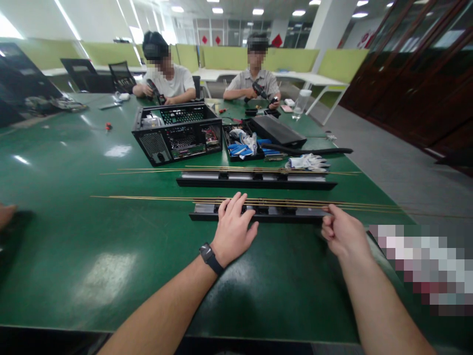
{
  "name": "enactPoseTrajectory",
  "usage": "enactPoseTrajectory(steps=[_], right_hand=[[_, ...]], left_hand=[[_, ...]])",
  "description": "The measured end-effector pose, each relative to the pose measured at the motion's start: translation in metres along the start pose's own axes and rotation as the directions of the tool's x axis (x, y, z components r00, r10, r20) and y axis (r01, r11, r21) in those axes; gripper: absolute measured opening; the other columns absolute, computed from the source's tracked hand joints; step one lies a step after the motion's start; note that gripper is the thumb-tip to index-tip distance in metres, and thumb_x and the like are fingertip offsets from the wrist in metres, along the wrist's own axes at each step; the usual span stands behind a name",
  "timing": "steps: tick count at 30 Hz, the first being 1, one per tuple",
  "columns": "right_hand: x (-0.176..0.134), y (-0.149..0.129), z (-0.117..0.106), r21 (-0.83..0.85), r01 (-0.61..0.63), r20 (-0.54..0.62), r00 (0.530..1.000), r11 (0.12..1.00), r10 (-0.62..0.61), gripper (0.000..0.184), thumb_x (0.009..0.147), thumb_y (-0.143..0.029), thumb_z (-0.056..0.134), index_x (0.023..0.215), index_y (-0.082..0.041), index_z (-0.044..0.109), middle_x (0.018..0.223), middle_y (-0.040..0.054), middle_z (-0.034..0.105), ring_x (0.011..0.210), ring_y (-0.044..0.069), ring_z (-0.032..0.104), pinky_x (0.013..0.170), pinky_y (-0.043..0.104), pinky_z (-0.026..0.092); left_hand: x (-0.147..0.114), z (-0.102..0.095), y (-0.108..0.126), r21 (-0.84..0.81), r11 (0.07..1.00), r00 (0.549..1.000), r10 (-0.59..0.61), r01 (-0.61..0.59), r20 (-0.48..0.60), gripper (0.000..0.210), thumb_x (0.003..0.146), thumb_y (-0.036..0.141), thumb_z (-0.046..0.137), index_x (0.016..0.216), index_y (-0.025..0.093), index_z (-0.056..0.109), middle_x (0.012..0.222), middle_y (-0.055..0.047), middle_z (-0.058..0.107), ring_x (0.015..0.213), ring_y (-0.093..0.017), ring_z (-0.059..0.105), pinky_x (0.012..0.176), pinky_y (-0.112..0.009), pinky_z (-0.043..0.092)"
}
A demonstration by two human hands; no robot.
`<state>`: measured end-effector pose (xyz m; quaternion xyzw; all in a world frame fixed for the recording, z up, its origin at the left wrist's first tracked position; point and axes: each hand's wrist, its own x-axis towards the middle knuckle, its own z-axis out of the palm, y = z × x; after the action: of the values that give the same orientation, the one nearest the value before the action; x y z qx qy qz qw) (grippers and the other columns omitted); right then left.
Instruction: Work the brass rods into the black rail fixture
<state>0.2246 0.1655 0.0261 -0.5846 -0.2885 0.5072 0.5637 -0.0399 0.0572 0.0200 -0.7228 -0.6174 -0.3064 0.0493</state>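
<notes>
Two long black rails with silver inner faces and dark blocks lie across the green table. Thin brass-coloured rods (288, 201) run lengthwise over the nearer rail (314, 213) and stick out past both ends. My left hand (234, 227), wearing a black watch (209, 254), rests with spread fingers on these rods and the rail's middle. Near the rail's right end, my right hand (343, 229) is closed, thumb and index finger pinched at a rod; its other fingers are curled. More rods lie along the farther rail (258, 183), beyond my hands.
A black computer case (177, 133) stands behind the rails. Right of it are a tray (244, 157) with blue-and-white gloves, a dark panel (277, 129) and more gloves (308, 161). Two people sit across the green table (74, 236), one holding a power drill (260, 90). Another person's hand (7, 214) shows at left.
</notes>
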Motion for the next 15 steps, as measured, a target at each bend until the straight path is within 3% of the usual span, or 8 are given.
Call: enactPoseTrajectory(steps=[6, 12, 15], right_hand=[[-0.0068, 0.002, 0.004, -0.026, -0.049, 0.198, 0.979, 0.998, 0.053, 0.023, 0.08, -0.034, 0.079, 0.083, -0.015, 0.067, 0.045, -0.0053, 0.049, 0.027, 0.005, 0.031, 0.026, 0.016, 0.019], [-0.003, -0.0001, 0.0015, -0.004, -0.02, 0.063, 0.998, 1.0, 0.02, 0.023, 0.084, -0.037, 0.074, 0.08, -0.017, 0.063, 0.044, -0.006, 0.048, 0.027, 0.006, 0.03, 0.027, 0.017, 0.019], [-0.0028, 0.0014, 0.0005, 0.024, -0.03, 0.143, 0.989, 0.999, 0.027, 0.022, 0.082, -0.035, 0.077, 0.081, -0.017, 0.064, 0.044, -0.0069, 0.047, 0.028, 0.005, 0.031, 0.027, 0.016, 0.021]], left_hand=[[-0.0001, -0.0006, -0.0002, 0.001, 1.0, 1.0, 0.005, -0.005, 0.002, 0.022, 0.093, 0.031, 0.065, 0.112, 0.023, 0.072, 0.153, -0.014, 0.052, 0.15, -0.031, 0.039, 0.122, -0.055, 0.03], [0.0002, -0.0003, -0.0002, -0.002, 1.0, 1.0, 0.004, -0.004, -0.003, 0.022, 0.092, 0.031, 0.065, 0.112, 0.024, 0.072, 0.153, -0.013, 0.052, 0.149, -0.031, 0.039, 0.121, -0.056, 0.03], [0.0002, -0.0001, 0.0002, 0.001, 1.0, 1.0, 0.002, -0.002, 0.0, 0.022, 0.093, 0.031, 0.065, 0.113, 0.024, 0.072, 0.153, -0.013, 0.052, 0.149, -0.031, 0.039, 0.121, -0.055, 0.03]])
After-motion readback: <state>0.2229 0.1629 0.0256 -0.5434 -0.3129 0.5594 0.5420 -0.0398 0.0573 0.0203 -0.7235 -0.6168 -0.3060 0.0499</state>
